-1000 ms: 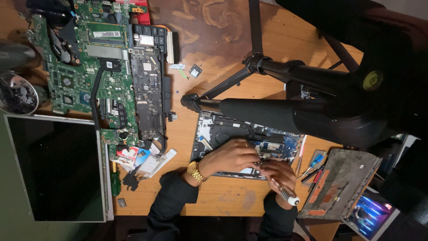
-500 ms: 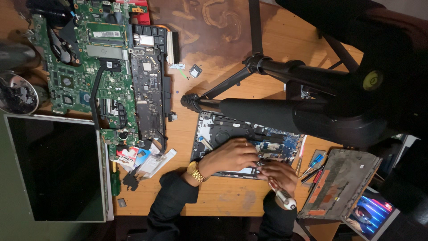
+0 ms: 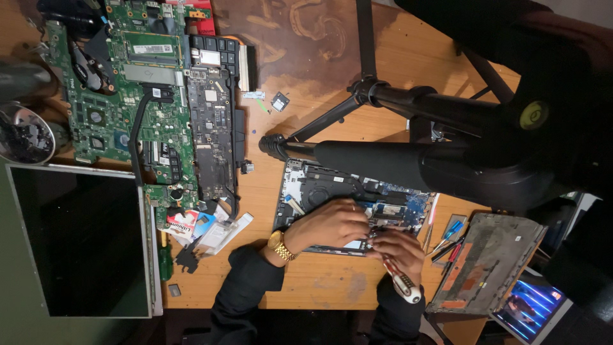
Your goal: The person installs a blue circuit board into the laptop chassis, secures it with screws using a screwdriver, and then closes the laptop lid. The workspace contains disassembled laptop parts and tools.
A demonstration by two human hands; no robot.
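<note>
An opened laptop base [image 3: 306, 185] with its blue board and fan exposed lies on the wooden table [image 3: 332, 76]. My left hand [image 3: 332, 223], with a gold watch at the wrist, rests on the board's near edge, fingers pressed down on a part there. My right hand [image 3: 399, 252] is closed around a screwdriver [image 3: 405, 286] with a white and red handle, its tip pointing into the board right beside my left fingers. Both sleeves are black.
A black tripod [image 3: 408, 153] spans over the laptop. Green motherboards [image 3: 121, 102] and a dark board [image 3: 214, 128] lie at the left, above a loose screen panel [image 3: 76, 243]. A worn laptop lid [image 3: 488, 265] and small screwdrivers [image 3: 447, 233] sit at the right.
My right hand has shifted slightly with the screwdriver; my left hand stays on the board.
</note>
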